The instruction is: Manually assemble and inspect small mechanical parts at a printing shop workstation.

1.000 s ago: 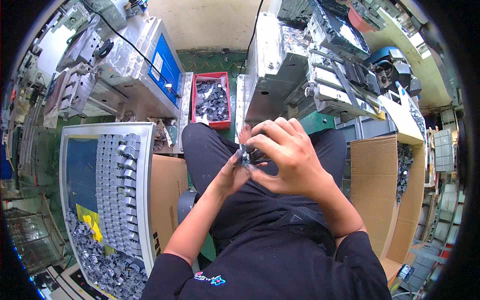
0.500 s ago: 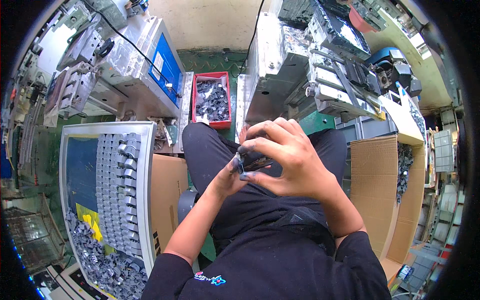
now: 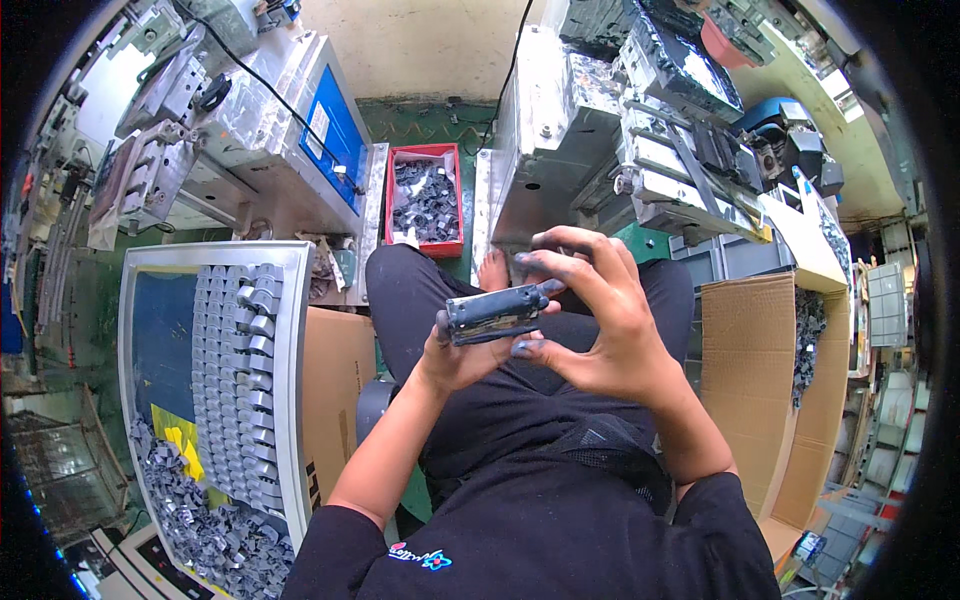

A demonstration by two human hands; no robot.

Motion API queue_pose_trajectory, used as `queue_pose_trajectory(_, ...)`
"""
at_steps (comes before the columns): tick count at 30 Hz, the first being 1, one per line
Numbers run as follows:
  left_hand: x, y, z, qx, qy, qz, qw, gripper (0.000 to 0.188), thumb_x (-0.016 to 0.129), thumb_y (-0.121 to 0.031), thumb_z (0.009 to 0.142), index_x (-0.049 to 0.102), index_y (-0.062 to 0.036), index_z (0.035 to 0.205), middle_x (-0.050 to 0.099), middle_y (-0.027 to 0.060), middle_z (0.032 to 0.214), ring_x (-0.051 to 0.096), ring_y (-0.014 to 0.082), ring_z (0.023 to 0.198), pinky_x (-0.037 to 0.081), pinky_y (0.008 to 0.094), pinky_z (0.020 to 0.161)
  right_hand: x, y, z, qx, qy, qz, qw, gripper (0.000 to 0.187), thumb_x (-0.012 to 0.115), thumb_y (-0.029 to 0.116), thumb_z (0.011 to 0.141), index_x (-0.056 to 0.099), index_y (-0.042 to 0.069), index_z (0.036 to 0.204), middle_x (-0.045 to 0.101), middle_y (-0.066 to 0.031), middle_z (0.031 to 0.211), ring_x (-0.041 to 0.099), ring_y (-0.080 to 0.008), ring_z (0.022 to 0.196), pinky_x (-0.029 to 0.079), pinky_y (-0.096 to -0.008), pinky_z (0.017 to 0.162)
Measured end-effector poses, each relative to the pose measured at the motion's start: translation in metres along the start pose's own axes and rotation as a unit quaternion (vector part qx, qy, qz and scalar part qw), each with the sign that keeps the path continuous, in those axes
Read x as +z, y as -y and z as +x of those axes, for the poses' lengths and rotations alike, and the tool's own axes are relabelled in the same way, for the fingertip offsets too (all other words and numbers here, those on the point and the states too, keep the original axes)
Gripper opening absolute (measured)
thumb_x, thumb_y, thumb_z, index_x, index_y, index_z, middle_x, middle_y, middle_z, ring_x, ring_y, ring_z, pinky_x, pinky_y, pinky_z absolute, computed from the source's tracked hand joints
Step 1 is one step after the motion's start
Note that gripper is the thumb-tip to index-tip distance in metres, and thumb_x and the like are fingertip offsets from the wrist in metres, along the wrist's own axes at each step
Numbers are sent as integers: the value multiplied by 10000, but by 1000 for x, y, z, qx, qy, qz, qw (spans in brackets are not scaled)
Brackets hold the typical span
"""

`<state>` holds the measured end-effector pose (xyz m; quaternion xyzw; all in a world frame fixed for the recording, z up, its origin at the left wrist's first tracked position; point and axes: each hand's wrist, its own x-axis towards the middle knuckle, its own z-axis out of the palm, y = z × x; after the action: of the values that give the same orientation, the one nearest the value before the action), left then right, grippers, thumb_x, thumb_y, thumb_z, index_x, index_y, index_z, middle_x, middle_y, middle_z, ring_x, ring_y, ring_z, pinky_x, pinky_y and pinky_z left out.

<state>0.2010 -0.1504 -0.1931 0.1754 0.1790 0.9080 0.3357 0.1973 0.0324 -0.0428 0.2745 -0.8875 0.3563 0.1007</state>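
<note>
My left hand [image 3: 462,366] grips a dark rectangular block [image 3: 492,312] with worn metal edges, held level above my lap. Its thumb presses the block's left end, while the other fingers lie mostly hidden beneath and behind it. What kind of part the block is, I cannot make out. To its right hovers my right hand [image 3: 612,310], thumb and fingers curved well apart, with nothing visible between them. Dark smudges cover the fingertips of both hands.
On my left, a framed tray [image 3: 306,400] carries rows of grey curved parts [image 3: 235,370] and a loose heap [image 3: 215,530]. A red box [image 3: 461,200] of small dark parts stands ahead between metal machines [image 3: 560,110]. Cardboard boxes [image 3: 745,390] flank me.
The block has turned so its long dark face shows across my left hand. My right hand has drawn back slightly to the right, its fingers spreading wider.
</note>
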Motion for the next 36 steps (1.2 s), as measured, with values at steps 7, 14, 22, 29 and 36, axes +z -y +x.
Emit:
queue_pose_trajectory(7,4,0,6,11,-36,-47,998,1146,674,-806,683,365,-92,1525,264,204,1599,302,358,1462,395,427,1064,8,-13,-18,51,-34,4,998,762,868,239,650,566,95,1335,491,-188,1372,491,-369,1207,365,-454,1038)
queue_pose_trajectory(14,6,3,7,15,-33,-70,997,1152,702,-781,682,370,-46,1505,276,197,1587,298,364,1461,371,475,1109,25,-11,-17,28,-59,-20,998,874,872,226,683,440,52,1423,429,-197,1464,416,-378,1341,333,-466,1099)
queue_pose_trajectory(22,4,2,6,19,-23,-83,996,1148,716,-764,684,363,-44,1505,285,191,1583,290,364,1466,365,489,1114,37,-12,-16,44,-85,13,995,899,885,209,671,429,68,1432,434,-187,1457,414,-369,1343,330,-458,1101)
queue_pose_trajectory(29,8,2,3,16,-49,-87,995,1148,720,-756,682,363,-37,1502,303,184,1572,260,362,1480,331,507,1137,41,-14,-17,24,-97,-21,995,876,891,194,669,446,73,1414,442,-185,1454,441,-361,1313,343,-457,1086)
queue_pose_trajectory(36,14,3,5,38,-53,-111,992,1033,691,-743,741,291,-245,1552,246,209,1595,329,349,1450,286,444,1193,40,-14,-19,27,-99,-39,994,828,864,168,668,468,69,1389,455,-193,1442,456,-366,1298,345,-453,1070)
